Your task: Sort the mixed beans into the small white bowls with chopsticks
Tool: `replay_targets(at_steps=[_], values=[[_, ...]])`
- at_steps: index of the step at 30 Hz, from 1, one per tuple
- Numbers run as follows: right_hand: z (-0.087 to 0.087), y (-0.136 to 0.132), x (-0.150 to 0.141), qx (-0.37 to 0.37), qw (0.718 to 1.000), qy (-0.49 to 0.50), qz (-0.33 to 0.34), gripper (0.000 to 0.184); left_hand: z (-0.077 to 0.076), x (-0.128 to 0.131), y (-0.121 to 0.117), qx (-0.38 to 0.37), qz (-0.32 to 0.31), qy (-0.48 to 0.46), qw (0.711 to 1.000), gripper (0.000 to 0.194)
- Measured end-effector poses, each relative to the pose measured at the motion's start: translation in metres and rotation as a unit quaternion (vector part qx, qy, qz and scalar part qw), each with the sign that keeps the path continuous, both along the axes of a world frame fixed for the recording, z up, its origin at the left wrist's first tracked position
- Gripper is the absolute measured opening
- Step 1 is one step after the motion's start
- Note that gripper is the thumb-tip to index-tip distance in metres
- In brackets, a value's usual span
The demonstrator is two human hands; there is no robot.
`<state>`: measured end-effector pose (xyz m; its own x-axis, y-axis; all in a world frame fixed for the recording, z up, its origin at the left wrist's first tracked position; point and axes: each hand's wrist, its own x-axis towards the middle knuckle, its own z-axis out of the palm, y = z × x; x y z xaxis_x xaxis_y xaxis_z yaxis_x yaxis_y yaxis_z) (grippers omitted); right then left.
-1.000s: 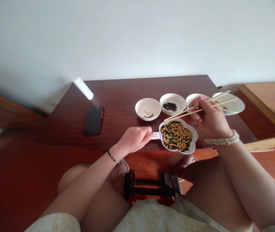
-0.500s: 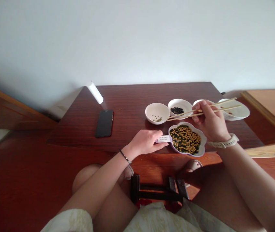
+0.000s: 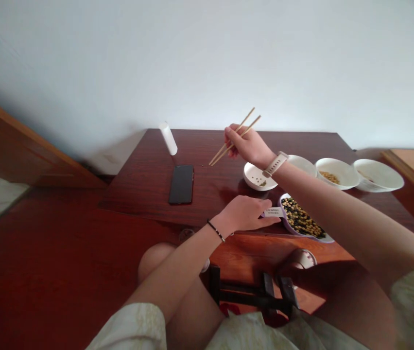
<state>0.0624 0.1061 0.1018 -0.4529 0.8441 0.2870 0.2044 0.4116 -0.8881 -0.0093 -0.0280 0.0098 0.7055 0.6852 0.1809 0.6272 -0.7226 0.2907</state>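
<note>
My right hand is closed round a pair of wooden chopsticks, raised over the dark wooden table with their tips pointing down-left near the black phone. My forearm crosses over the row of white bowls. My left hand rests at the table's front edge, fingers lying on the labelled handle of the purple flower-shaped dish of mixed yellow and dark beans. A white bowl with a few green beans sits just behind it.
More white bowls stand to the right, one with yellow beans and another at the far right. A white cylinder stands at the table's back left. A small dark stool is between my knees under the table.
My right hand has swung with the chopsticks from over the right bowls to the left, past the green-bean bowl toward the phone. The view has turned left. My left hand stays on the dish's handle.
</note>
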Motion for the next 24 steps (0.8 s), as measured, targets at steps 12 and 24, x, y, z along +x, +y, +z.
replay_targets(at_steps=[12, 24], values=[[-0.018, 0.023, -0.069, 0.079, 0.984, -0.159, -0.005, 0.039, -0.002, -0.008, -0.003, -0.009, -0.013, -0.02, 1.0, 0.052], [-0.017, 0.027, -0.08, 0.103, 0.975, -0.198, 0.02, 0.038, -0.012, -0.006, -0.002, -0.001, -0.001, -0.03, 1.0, 0.051]])
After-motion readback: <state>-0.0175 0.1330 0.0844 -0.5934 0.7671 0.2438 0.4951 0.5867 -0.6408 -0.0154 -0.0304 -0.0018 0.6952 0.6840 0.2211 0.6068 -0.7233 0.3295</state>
